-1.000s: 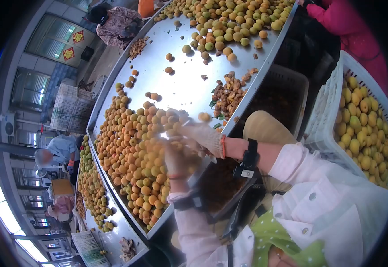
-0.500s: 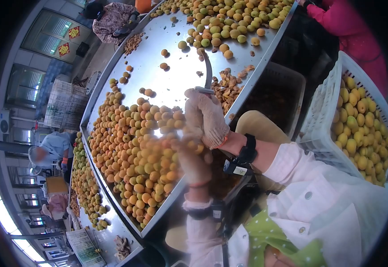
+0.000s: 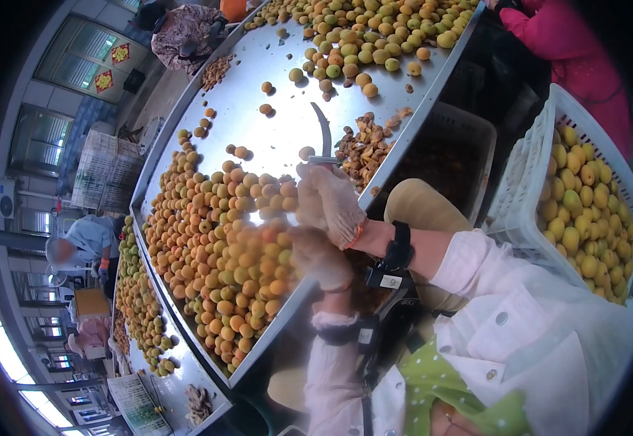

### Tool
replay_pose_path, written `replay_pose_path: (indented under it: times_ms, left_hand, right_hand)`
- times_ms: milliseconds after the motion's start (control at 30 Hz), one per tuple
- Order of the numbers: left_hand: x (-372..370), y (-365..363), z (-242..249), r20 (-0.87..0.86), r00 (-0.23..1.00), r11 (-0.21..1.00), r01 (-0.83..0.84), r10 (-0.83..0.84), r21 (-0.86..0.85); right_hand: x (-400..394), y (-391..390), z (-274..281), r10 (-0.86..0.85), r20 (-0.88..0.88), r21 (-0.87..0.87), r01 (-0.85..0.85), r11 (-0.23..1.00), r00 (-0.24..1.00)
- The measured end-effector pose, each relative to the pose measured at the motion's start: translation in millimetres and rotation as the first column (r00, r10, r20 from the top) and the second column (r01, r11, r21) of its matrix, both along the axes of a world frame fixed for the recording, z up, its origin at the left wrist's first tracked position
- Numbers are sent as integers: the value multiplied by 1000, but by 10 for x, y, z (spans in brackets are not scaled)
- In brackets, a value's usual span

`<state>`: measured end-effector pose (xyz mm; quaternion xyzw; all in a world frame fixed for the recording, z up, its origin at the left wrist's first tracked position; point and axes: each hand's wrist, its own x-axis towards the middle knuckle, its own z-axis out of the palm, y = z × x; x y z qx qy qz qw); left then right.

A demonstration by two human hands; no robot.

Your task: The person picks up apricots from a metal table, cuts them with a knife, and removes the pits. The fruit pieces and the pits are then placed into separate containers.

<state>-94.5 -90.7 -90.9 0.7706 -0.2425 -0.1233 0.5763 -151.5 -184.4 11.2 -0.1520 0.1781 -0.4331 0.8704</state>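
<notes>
My right hand (image 3: 329, 203), in a pale glove, is closed round a curved knife (image 3: 322, 127), its blade pointing away over the metal table (image 3: 258, 134). One apricot (image 3: 306, 152) lies beside the base of the blade. Just below, my gloved left hand (image 3: 321, 258) is blurred and close against the right hand, at the edge of a large heap of apricots (image 3: 215, 251). Its fingers are smeared and partly hidden, so I cannot see what they hold. Brown cut pieces (image 3: 366, 149) are piled right of the knife.
A white crate (image 3: 520, 196) of yellow apricots (image 3: 585, 203) stands at right. A dark-filled bin (image 3: 462, 145) sits below the table edge. More apricots (image 3: 360, 43) cover the far end. A person in pink (image 3: 585, 58) is at upper right; other people work at left.
My right hand has moved slightly down and left with the knife, whose blade tilts further left. A single apricot now shows beside it. My left hand has shifted up against the right hand.
</notes>
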Motion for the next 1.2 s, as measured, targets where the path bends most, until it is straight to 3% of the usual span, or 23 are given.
replay_pose_path:
  times_ms: [133,200,233,267,300,367,433,467,500,533,567,700,733,767,833,900,967,1000,1033,1100,1133,1167,1200]
  left_hand:
    - [-51,-126,46,124,992,969,32,-1,-246]
    - [-124,-200,423,586,791,983,114,-177,142]
    - [-97,-258,516,585,792,984,114,-175,139]
    - [-60,-333,602,-253,945,977,186,-208,-108]
    - [-34,-390,652,-876,373,948,36,-307,-317]
    - [25,-494,565,-856,299,903,55,-421,-425]
    - [56,-683,416,-879,416,955,-69,-234,-287]
    - [41,-806,437,-728,682,975,-106,-73,-196]
    - [13,-784,369,-731,678,975,-104,-76,-198]
    - [-10,-752,310,-344,931,955,16,-123,-298]
    - [-24,-789,312,122,983,925,172,-138,-339]
    - [225,-1008,51,172,954,904,289,-245,-314]
    - [335,-1080,70,-371,858,865,152,-356,-478]
    - [250,-1091,219,-367,857,859,153,-362,-489]
    - [47,-1014,614,-794,516,920,-26,-322,-391]
    - [127,-913,613,-820,465,932,32,-335,-362]
    - [159,-834,607,-619,495,791,327,-609,-516]
    - [176,-829,634,-686,462,826,264,-562,-498]
    - [188,-822,657,-683,462,823,263,-565,-503]
    - [244,-782,618,-443,664,799,488,-602,-352]
    - [421,-827,242,387,753,826,562,-532,40]
    - [468,-819,215,388,753,825,563,-532,39]
    - [534,-816,195,443,726,818,575,-526,28]
  right_hand:
    - [121,-98,-159,100,83,71,-106,992,992]
    - [150,-81,-89,95,160,125,-116,985,983]
    - [119,-39,-2,-46,47,53,43,998,998]
    - [94,-20,63,-192,-55,-40,190,981,980]
    - [75,-60,19,-188,-56,-45,185,982,981]
    - [25,-229,-39,-117,-155,44,126,991,981]
    - [89,-361,-69,-203,-225,139,237,961,953]
    - [64,-419,-146,-146,-128,219,171,961,981]
    - [58,-474,-233,-91,-28,292,95,952,995]
    - [100,-577,-289,-103,-23,361,105,927,994]
    - [97,-640,-288,-110,-20,348,110,931,994]
    - [28,-747,-356,-158,97,371,111,922,983]
    - [17,-771,-376,-128,200,443,27,896,971]
    - [4,-832,-381,-103,304,494,-65,867,947]
    - [19,-957,-455,-94,336,477,-83,875,937]
    - [-30,-1060,-333,-93,370,470,-100,877,925]
    - [-140,-1164,-140,-268,-104,312,287,906,958]
    - [-165,-1138,-177,-280,-223,139,315,939,934]
    - [-140,-1132,-156,-280,-222,133,314,940,934]
    - [-29,-1134,-148,-436,-570,-384,243,891,696]
    - [7,-1128,-145,-552,-654,-591,106,800,517]
    - [15,-1102,-117,-554,-653,-592,107,798,517]
    - [21,-1071,-95,-488,-719,-582,-45,812,494]
